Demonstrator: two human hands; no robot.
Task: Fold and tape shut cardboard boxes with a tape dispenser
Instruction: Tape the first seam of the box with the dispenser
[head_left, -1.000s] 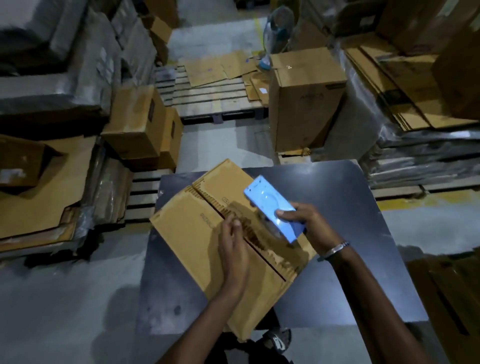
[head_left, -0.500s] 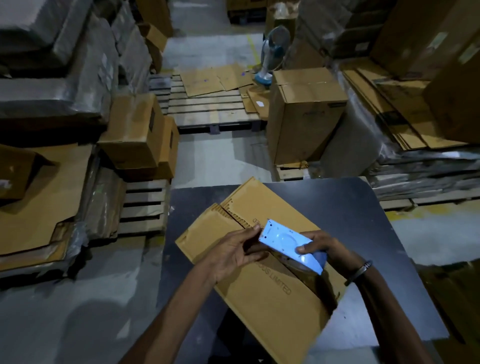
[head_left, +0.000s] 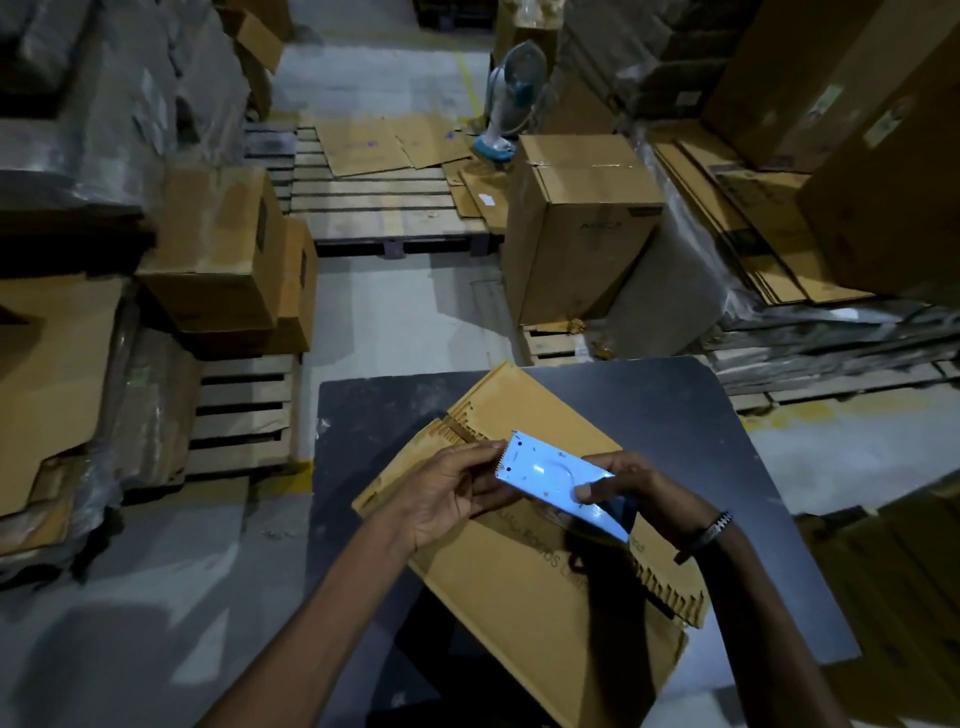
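Both your hands are on the dispenser, directly above the box seam.

Your right hand (head_left: 631, 486) grips the blue tape dispenser (head_left: 558, 478) at its near end; your left hand (head_left: 452, 493) pinches at its toothed far end. Beneath them the cardboard box (head_left: 519, 587) lies flat on the dark table (head_left: 701, 415), its long axis and seam running from near-right to far-left, in line with the dispenser.

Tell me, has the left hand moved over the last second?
Yes. The left hand has left the middle of the box's top and gone toward the far end, where it now meets the toothed front of the tape dispenser.
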